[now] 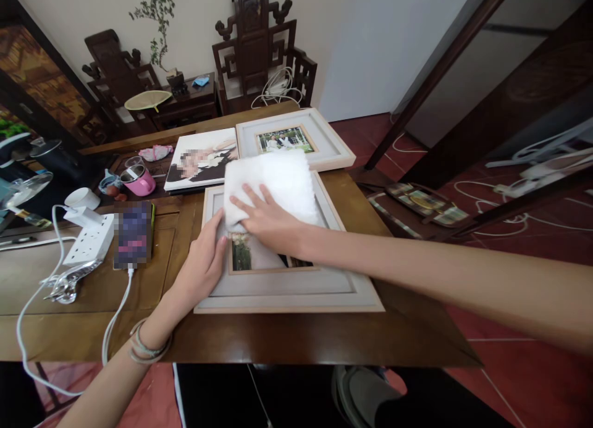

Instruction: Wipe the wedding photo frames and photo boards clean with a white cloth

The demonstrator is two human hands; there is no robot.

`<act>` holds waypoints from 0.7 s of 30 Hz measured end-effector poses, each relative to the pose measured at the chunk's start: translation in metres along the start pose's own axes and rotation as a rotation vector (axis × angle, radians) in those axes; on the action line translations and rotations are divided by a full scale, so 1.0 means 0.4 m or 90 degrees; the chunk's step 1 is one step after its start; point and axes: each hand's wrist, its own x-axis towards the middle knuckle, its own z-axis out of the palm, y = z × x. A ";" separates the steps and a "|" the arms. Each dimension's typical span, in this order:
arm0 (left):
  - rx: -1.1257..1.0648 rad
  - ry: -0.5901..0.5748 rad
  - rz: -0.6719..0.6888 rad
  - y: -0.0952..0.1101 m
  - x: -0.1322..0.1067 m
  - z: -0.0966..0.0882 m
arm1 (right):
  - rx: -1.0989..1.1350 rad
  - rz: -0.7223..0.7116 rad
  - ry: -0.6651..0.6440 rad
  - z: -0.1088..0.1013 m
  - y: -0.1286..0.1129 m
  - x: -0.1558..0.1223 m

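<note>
A framed photo (287, 301) with a pale wood edge and a light mat lies flat on the brown wooden table. Over its upper part is a folded white cloth (290, 181), which hides much of the picture. My right hand (259, 215) presses flat on the cloth, fingers spread. At the frame's left edge rests my left hand (204, 255), its fingers stretched out along the border and the thumb on the mat. A bracelet circles my left wrist.
A second framed photo (331, 144) and a photo album (201, 159) lie behind. To the left are a pink mug (139, 180), a phone (134, 235) on a charging cable and a white power strip (92, 239). Carved chairs (254, 45) stand by the wall.
</note>
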 end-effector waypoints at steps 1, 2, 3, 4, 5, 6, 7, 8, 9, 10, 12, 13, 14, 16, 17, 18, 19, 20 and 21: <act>-0.010 0.004 -0.002 0.000 0.000 0.000 | 0.001 -0.022 0.011 -0.002 -0.012 -0.002; -0.018 0.008 -0.005 0.000 0.000 -0.001 | 0.004 -0.044 0.017 -0.005 -0.026 -0.009; -0.023 0.011 -0.008 0.000 -0.001 -0.001 | 0.011 -0.064 0.011 -0.011 -0.042 -0.021; -0.026 0.013 -0.010 -0.001 -0.001 -0.001 | 0.022 -0.082 -0.008 -0.018 -0.059 -0.037; -0.027 0.013 -0.011 0.000 -0.002 -0.002 | 0.035 -0.100 -0.032 -0.027 -0.075 -0.056; -0.027 0.012 -0.014 0.000 -0.002 -0.003 | 0.054 -0.119 -0.057 -0.038 -0.091 -0.077; -0.025 0.008 -0.017 0.000 -0.002 -0.004 | 0.077 -0.140 -0.077 -0.050 -0.105 -0.097; -0.023 0.002 -0.019 0.001 -0.002 -0.004 | 0.103 -0.159 -0.094 -0.062 -0.117 -0.118; -0.019 -0.007 -0.022 0.002 -0.002 -0.005 | 0.129 -0.174 -0.109 -0.075 -0.125 -0.137; -0.011 -0.015 -0.023 0.002 -0.001 -0.005 | 0.153 -0.183 -0.123 -0.088 -0.130 -0.154; 0.015 -0.028 -0.015 0.001 0.002 -0.003 | 0.196 -0.176 -0.158 -0.113 -0.129 -0.181; 0.030 -0.031 -0.007 0.000 0.004 -0.002 | 0.212 -0.159 -0.179 -0.123 -0.123 -0.190; 0.045 -0.033 0.001 -0.001 0.005 0.000 | 0.222 -0.137 -0.201 -0.132 -0.114 -0.196; 0.066 -0.037 0.015 -0.003 0.007 0.003 | 0.224 -0.085 -0.234 -0.141 -0.090 -0.202; 0.071 -0.038 0.018 -0.005 0.007 0.004 | 0.212 -0.055 -0.239 -0.140 -0.077 -0.200; 0.073 -0.039 0.018 -0.006 0.008 0.005 | 0.191 -0.026 -0.232 -0.136 -0.062 -0.195; 0.074 -0.038 0.018 -0.008 0.008 0.006 | 0.160 -0.002 -0.209 -0.130 -0.048 -0.187; 0.072 -0.036 0.019 -0.010 0.008 0.006 | 0.123 0.015 -0.175 -0.122 -0.034 -0.175; 0.068 -0.033 0.022 -0.012 0.008 0.007 | 0.083 0.026 -0.135 -0.113 -0.021 -0.159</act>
